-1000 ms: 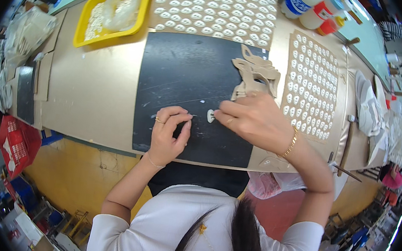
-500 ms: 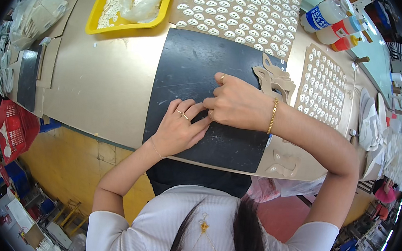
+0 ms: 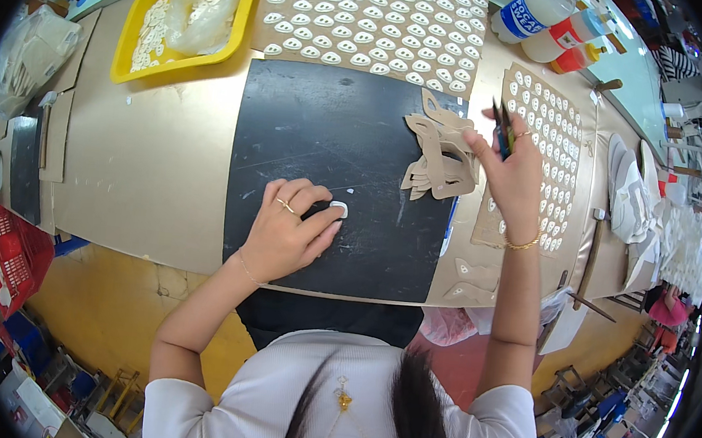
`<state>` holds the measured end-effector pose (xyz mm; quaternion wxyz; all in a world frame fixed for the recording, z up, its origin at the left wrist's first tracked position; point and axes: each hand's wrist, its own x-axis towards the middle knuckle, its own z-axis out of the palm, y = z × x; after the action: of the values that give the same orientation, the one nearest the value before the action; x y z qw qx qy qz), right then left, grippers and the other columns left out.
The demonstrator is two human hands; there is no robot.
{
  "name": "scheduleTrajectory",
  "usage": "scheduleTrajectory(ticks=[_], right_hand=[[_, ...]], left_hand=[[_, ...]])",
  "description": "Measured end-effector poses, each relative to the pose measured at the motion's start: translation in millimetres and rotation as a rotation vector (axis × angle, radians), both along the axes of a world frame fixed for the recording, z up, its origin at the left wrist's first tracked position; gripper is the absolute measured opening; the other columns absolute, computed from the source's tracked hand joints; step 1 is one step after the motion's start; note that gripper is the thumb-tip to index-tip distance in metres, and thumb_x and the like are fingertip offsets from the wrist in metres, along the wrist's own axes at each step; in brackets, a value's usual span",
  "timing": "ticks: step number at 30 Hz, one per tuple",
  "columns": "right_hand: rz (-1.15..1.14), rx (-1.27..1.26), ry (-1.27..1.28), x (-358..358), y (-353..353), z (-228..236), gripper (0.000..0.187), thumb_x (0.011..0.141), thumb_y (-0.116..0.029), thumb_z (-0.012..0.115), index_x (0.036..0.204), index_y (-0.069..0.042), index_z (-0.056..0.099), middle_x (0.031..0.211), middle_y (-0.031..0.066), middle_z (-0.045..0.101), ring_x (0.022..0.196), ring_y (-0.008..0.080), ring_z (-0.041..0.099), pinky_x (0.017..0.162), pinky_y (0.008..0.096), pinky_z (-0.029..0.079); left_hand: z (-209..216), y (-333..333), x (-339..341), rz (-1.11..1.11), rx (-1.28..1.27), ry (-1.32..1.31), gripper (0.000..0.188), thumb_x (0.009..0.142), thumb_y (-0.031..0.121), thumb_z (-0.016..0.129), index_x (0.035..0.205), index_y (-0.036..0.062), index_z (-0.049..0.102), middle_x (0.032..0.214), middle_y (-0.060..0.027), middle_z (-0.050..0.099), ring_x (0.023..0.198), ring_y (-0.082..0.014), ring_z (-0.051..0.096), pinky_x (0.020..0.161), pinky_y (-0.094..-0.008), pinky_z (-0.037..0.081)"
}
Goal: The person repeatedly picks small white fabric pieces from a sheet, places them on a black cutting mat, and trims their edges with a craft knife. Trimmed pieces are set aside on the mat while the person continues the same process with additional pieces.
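"One question while I'm watching remotely: why those grips?"

"The left hand (image 3: 281, 227) is pinching a small white piece (image 3: 339, 209) over the black mat (image 3: 318, 123), seemingly steadying it; the right hand (image 3: 516, 174) is gripping dark snips (image 3: 505, 141) near the beige cutouts (image 3: 434, 158), probably pointing them safely away."

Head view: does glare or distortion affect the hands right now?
Head view: fisheye curves the front edge of the gold tabletop, corners black; soft sheen lies beside the yellow tray, away from the left hand, the right hand and the small white piece.
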<state>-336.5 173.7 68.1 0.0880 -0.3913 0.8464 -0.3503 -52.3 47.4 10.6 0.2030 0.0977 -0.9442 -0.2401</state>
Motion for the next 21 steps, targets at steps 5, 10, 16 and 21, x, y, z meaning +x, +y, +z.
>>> scheduleTrajectory(ticks=[5,10,16,21], right_hand=[[0.059,0.142,0.214,21.3,-6.5,-18.5,0.026,0.086,-0.024,0.081,0.102,-0.004,0.077,0.079,0.0075,0.063,0.064,0.0213,0.059,0.063,0.0340,0.048],[0.214,0.099,0.456,27.8,-14.2,-29.5,0.026,0.085,-0.023,0.080,0.104,-0.007,0.077,0.085,0.0089,0.063,0.067,0.0262,0.061,0.063,0.0389,0.049],[-0.006,0.153,0.330,43.3,-18.8,-25.3,0.025,0.083,-0.020,0.081,0.104,-0.008,0.076,0.087,0.0081,0.060,0.073,0.0263,0.065,0.064,0.0375,0.053],[0.092,0.112,0.314,41.4,-13.9,-38.6,0.017,0.085,-0.013,0.079,0.101,-0.009,0.076,0.089,0.0072,0.060,0.069,0.0243,0.064,0.064,0.0353,0.052]], left_hand=[[1.8,-4.2,-4.6,0.039,0.022,0.074,0.022,0.081,0.009,0.078,0.102,0.0101,0.071,0.110,-0.0056,0.061,0.105,-0.0263,0.060,0.093,-0.0424,0.043],[-2.0,-3.8,3.4,0.146,0.090,0.122,0.026,0.081,0.006,0.076,0.106,0.0088,0.070,0.109,-0.0063,0.062,0.104,-0.0262,0.061,0.092,-0.0410,0.043],[-8.4,-4.8,14.4,0.237,0.141,0.106,0.028,0.083,0.004,0.075,0.110,0.0081,0.070,0.109,-0.0056,0.063,0.104,-0.0252,0.061,0.091,-0.0389,0.042],[-11.8,-4.4,15.9,0.254,0.176,0.116,0.028,0.084,0.004,0.075,0.111,0.0076,0.071,0.109,-0.0057,0.063,0.104,-0.0247,0.061,0.091,-0.0384,0.043]])
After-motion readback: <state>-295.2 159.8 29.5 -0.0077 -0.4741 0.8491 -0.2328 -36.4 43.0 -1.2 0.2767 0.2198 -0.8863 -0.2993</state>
